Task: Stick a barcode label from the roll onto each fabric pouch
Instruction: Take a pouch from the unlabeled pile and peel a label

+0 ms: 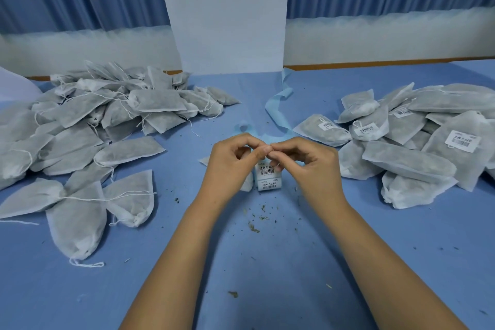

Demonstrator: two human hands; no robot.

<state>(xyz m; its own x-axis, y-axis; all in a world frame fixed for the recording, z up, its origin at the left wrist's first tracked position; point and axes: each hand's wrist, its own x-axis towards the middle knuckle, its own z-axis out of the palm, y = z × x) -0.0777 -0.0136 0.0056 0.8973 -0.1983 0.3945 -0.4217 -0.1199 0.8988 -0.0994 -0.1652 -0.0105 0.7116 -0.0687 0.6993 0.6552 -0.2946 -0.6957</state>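
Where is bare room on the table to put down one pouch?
Bare table lies along the near edge, widest below the labelled pile. Crowded: the unlabelled pile, and the middle, where left hand and right hand pinch the label strip near the backing ribbon.

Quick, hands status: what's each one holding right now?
Left hand: pinches the top of the white paper strip of barcode labels.
Right hand: pinches the same strip, right beside the left thumb.
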